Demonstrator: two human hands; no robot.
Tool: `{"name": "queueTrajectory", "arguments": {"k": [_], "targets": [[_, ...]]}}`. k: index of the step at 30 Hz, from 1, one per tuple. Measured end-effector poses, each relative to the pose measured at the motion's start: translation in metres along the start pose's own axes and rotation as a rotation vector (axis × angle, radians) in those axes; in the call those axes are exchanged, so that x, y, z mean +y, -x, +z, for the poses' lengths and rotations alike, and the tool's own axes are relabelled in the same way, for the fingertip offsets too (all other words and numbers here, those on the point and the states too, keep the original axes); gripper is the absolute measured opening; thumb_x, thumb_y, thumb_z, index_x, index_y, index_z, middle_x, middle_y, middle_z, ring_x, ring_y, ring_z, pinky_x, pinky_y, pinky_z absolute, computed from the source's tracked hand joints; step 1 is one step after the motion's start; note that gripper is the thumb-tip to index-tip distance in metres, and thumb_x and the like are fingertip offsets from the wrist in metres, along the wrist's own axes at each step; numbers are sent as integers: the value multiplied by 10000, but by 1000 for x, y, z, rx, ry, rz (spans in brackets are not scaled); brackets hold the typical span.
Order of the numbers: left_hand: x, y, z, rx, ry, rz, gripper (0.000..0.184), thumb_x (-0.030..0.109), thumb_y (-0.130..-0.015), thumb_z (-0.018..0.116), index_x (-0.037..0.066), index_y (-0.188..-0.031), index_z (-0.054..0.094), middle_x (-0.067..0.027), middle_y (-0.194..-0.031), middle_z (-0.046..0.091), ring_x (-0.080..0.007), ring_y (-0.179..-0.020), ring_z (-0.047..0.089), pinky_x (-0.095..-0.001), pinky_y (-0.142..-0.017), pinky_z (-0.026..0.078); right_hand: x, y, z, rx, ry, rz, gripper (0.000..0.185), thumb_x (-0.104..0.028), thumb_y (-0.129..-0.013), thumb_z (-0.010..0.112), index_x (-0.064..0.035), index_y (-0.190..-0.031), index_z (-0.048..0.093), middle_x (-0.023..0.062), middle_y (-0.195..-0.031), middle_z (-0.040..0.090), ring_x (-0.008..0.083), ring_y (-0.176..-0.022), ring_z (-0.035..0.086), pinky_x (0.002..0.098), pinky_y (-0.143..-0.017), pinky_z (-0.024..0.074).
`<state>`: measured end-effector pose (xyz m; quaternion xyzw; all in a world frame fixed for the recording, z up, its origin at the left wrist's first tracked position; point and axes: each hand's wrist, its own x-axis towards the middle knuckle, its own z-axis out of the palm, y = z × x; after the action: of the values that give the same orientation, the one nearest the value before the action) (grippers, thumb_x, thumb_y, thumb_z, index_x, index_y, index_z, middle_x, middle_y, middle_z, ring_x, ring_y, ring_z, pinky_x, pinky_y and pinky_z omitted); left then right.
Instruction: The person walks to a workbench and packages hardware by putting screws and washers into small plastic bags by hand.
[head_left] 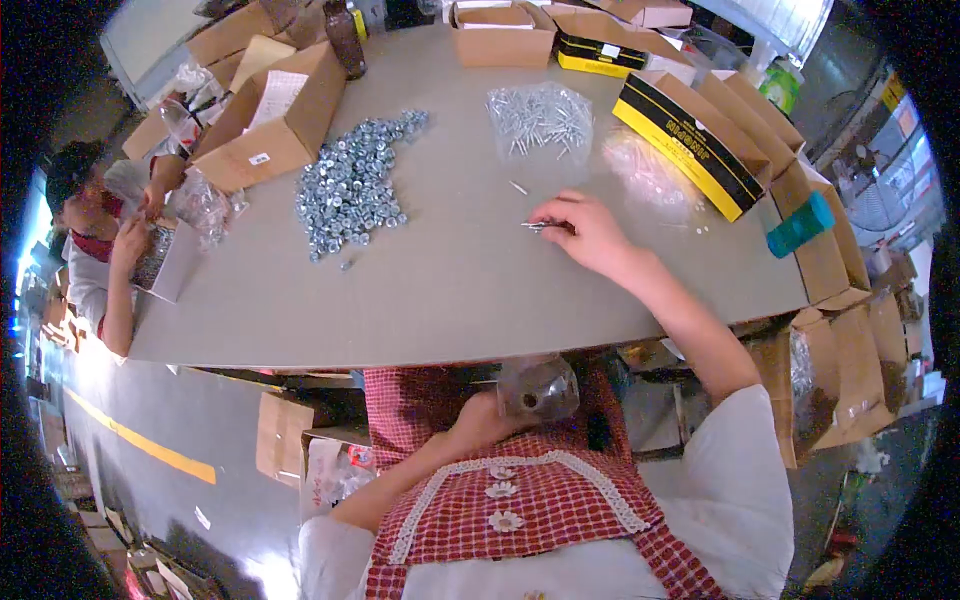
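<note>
Screws (533, 226): a few, slim, metal, at the fingertips of the right hand (590, 235), over the mid-right of the table (450, 310). Right hand: fingers curled, thumb and fingertips pinched on the screws. Left hand (482, 418): below the table edge, partly hidden and blurred, closed about a clear bag (540, 390); contents cannot be told. One loose screw (518, 187): on the table, near the right fingertips. Screw bag (540, 118): clear plastic, filled with similar pieces, lying beyond the right hand. Pink bag (650, 172): clear, small pale pieces inside, beside the black-and-yellow box (690, 145). Brown carton (245, 150): far left, printed sheet within. White box (172, 262): small metal pieces inside, by a co-worker's hands (130, 240). Metal nuts (352, 190): heaped loose, left of centre.
</note>
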<state>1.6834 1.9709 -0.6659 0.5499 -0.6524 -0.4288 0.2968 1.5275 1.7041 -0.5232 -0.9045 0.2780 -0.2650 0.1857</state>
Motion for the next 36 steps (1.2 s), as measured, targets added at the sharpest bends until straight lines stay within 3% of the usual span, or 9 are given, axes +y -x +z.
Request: {"name": "queueTrajectory", "arguments": {"k": [5,9,12,16,19,23,29,33,36], "targets": [[10,-21,21,89,36,198,552,429,-788,800,82,-1190,648,-196,-1149,670,-373,-1037,652,-444,-880,514,-52,44,-13,-166,-153,-81,163,-88,-825,691,-84,-987,704,106,-954,667,309,-929,652,412,-824,526],[16,-25,19,79,87,236,509,380,-749,847,78,-1122,677,-152,-1083,671,-319,-997,635,-411,-870,501,-100,71,-30,-510,-391,-184,170,-108,-856,687,-83,-1021,718,107,-994,680,288,-961,663,396,-857,527],[16,-24,25,62,270,254,462,345,-730,866,74,-1057,686,-117,-1026,665,-287,-1016,600,-410,-892,470,-106,69,-29,-566,-572,-167,187,-121,-883,680,-77,-1058,726,96,-1019,702,264,-978,672,385,-868,527],[18,-29,25,-28,388,132,493,394,-690,884,59,-964,648,-134,-1040,660,-304,-999,592,-444,-895,456,-96,45,-14,-419,-548,190,178,-127,-903,654,-55,-1046,731,99,-957,718,253,-971,682,367,-826,546],[2,-33,33,96,179,323,537,427,-690,883,66,-965,597,-151,-1046,654,-296,-958,595,-428,-879,467,-82,7,14,-326,-284,79,285,-157,-914,649,-41,-1175,664,147,-1211,645,295,-1008,667,377,-840,544],[-16,-38,46,89,125,246,627,474,-686,881,57,-1049,584,-181,-1062,648,-312,-976,620,-422,-873,485,-66,-48,77,-72,190,-269,516,-277,-961,593,10,-1376,485,238,-1465,441,386,-1229,547,445,-1025,453],[-4,-33,35,-55,275,10,646,487,-691,875,57,-1082,593,-155,-1046,651,-303,-929,645,-430,-817,518,-81,-96,123,-147,287,-441,724,-485,-1005,430,48,-1479,306,272,-1541,308,420,-1416,329,506,-1178,255],[-22,-39,41,-71,100,183,806,547,-672,858,89,-1276,585,-171,-1330,554,-368,-1241,494,-501,-1039,389,-83,-69,98,-267,241,-529,713,-434,-1005,486,38,-1498,279,264,-1560,276,404,-1444,283,491,-1187,244],[-8,-36,31,-163,200,99,710,551,-681,854,78,-1166,642,-166,-1203,632,-341,-1133,579,-466,-969,459,-88,-46,69,-363,139,-415,728,-366,-981,559,13,-1520,251,232,-1577,259,362,-1465,261,460,-1203,219]]}}
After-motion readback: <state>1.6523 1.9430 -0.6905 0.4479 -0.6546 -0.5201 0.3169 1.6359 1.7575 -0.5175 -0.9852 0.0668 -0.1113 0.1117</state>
